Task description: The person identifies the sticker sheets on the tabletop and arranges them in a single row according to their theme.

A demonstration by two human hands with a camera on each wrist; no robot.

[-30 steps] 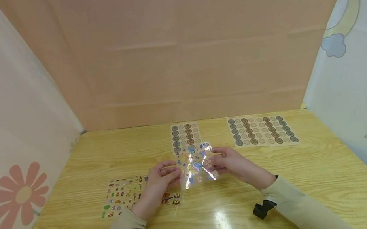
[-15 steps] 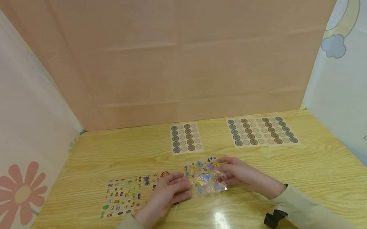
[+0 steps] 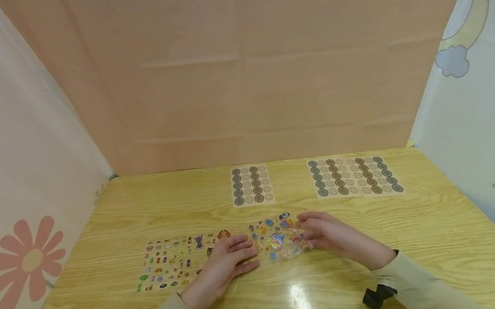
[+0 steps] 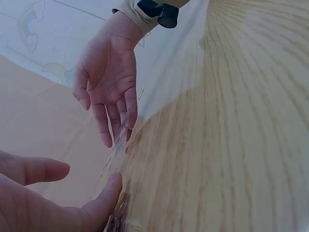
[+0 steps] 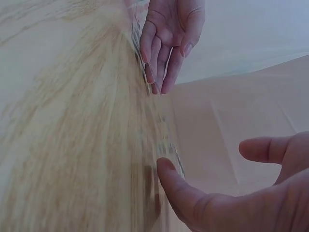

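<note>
Head view: we see a clear sticker sheet low over the middle of a wood-grain table, its colourful pictures between two bare hands. Whether it lies fully flat, we cannot tell. A second ago it is tilted up and shining, hiding the near end of a paper card; now it sits lower, and that card shows whole. We judge the sheet's placing to be all but complete.

At its three o'clock, the right hand holds its fingers extended and loosely spread beside the edge; between eight and nine o'clock, the left hand mirrors it. Neither appears to pinch, the wrist views suggest, though we cannot make out exactly where fingertips meet film.

Farther out at nine o'clock, a second clear sheet of small pictures lies on the table, partly hidden by the left hand. Toward half past eleven we find the paper card, printed with columns of circles; near two o'clock, a matching card and a slanted card lie side by side.
</note>
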